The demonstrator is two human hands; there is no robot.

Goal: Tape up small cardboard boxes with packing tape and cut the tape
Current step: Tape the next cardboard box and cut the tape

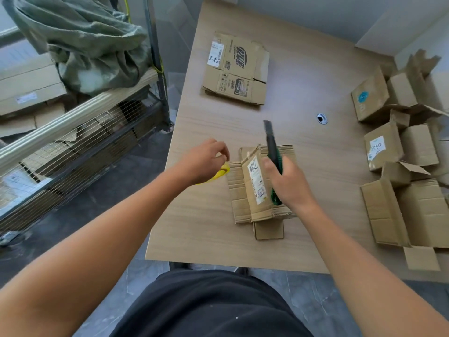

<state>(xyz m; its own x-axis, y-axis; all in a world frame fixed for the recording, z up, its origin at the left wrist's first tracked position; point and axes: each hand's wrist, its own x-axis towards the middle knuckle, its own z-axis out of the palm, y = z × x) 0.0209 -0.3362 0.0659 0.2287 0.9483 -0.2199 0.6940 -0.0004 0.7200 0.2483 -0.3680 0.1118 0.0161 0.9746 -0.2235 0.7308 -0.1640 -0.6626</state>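
Cardboard is seen near the front edge of the wooden table (206, 215): a small box (257, 190), flattened, with a white label facing up. A utility knife (271, 142) (dark blade housing, green handle) is gripped in the right hand (290, 183) and held over this box, tip pointing away from the person. The left hand (204, 161) is held with fingers curled just over a yellow tape roll (222, 172) lying at the box's left edge; whether the roll is grasped cannot be told. A larger printed box (237, 69) is laid flat farther back, and a pile of small boxes (413, 147) is gathered at the right.
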